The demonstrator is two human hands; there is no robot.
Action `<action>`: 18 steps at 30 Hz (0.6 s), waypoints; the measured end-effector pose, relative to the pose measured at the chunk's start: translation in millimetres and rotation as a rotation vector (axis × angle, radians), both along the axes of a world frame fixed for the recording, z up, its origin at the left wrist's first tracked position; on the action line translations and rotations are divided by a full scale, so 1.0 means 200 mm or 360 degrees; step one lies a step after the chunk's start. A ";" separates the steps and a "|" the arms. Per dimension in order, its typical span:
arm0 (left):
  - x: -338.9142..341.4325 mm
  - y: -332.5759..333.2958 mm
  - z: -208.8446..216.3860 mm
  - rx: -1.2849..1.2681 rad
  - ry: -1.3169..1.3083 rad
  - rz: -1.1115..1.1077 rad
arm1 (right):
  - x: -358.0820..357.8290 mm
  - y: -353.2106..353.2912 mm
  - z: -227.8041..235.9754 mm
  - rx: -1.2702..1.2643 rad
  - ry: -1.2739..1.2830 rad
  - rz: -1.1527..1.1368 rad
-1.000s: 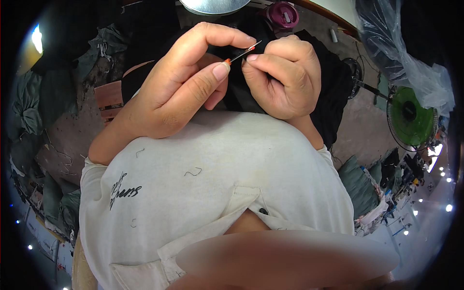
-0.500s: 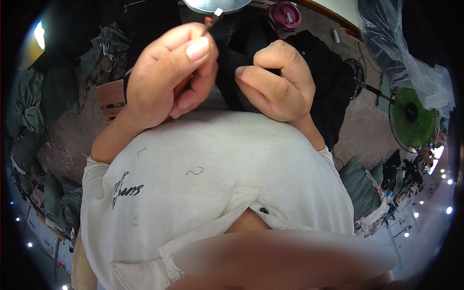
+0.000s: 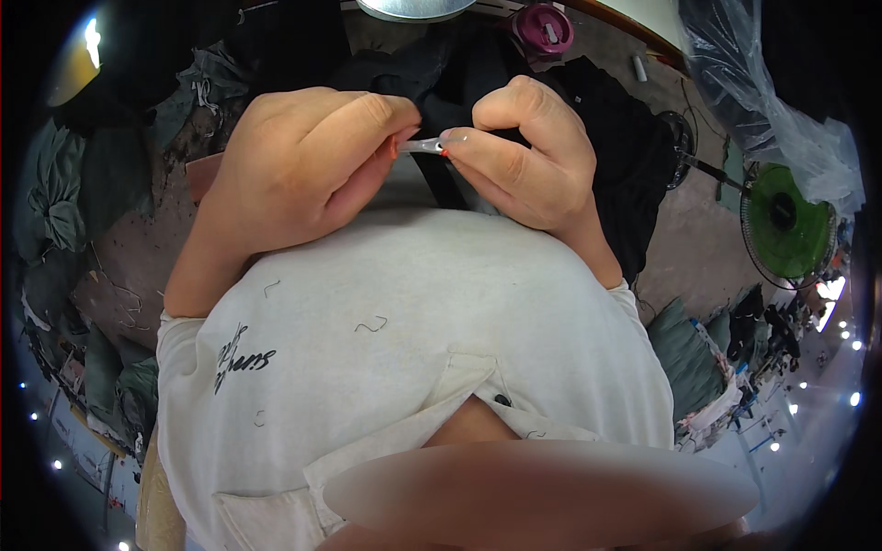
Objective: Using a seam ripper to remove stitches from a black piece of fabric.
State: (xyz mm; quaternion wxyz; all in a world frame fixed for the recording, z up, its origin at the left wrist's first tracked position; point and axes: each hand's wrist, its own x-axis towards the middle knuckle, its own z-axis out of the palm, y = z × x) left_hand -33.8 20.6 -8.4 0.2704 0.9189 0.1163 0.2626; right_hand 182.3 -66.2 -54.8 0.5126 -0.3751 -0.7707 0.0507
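Note:
In front of my chest, a small slim silvery piece (image 3: 421, 146) with red-orange bits at its ends bridges my two hands; its exact kind does not show. My left hand (image 3: 308, 161) is closed, its thumb and forefinger pinching the left end beside the orange bit. My right hand (image 3: 531, 156) is closed too, with thumb and forefinger tips pressed at the right end over a red spot. The fingers hide both ends. Below and behind the hands lies black cloth (image 3: 606, 138).
A round silvery metal top (image 3: 413, 7) stands at the far edge, with a pink lidded container (image 3: 542, 30) to its right. At right are a green fan (image 3: 785, 220) and clear plastic sheeting (image 3: 735, 83). Dark green cloth bundles (image 3: 64, 188) lie at left.
My left hand has turned over and come down and right, bringing the slim piece from upright to nearly level against my right fingertips. My right hand has barely moved.

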 end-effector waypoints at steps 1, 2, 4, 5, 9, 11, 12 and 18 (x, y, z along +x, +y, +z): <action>-0.02 0.00 0.00 -0.0137 0.0077 -0.0054 | 0.00 0.00 0.01 -0.0043 0.0000 0.0014; -0.03 0.00 0.00 -0.0274 0.0153 -0.0110 | -0.01 -0.01 0.01 -0.0087 -0.0001 0.0027; -0.10 0.00 -0.02 -0.0774 0.0071 -0.0136 | -0.02 0.00 0.03 -0.0100 0.0054 0.0023; -0.13 -0.01 -0.05 -0.1277 -0.0018 -0.0166 | -0.03 0.00 0.03 -0.0117 0.0108 0.0015; -0.25 0.08 -0.08 -0.2357 -0.0894 -0.0420 | -0.05 -0.03 0.03 -0.0215 0.0131 -0.0070; -0.33 0.17 -0.06 -0.2476 -0.1178 -0.0449 | -0.03 -0.05 0.03 -0.0363 0.0027 -0.0154; -0.39 0.22 -0.03 -0.2417 -0.1298 -0.0374 | -0.03 -0.06 0.03 -0.0361 0.0023 -0.0171; -1.10 0.50 0.19 -0.2139 -0.1602 -0.0007 | 0.01 -0.10 0.08 -0.0603 -0.0088 -0.0331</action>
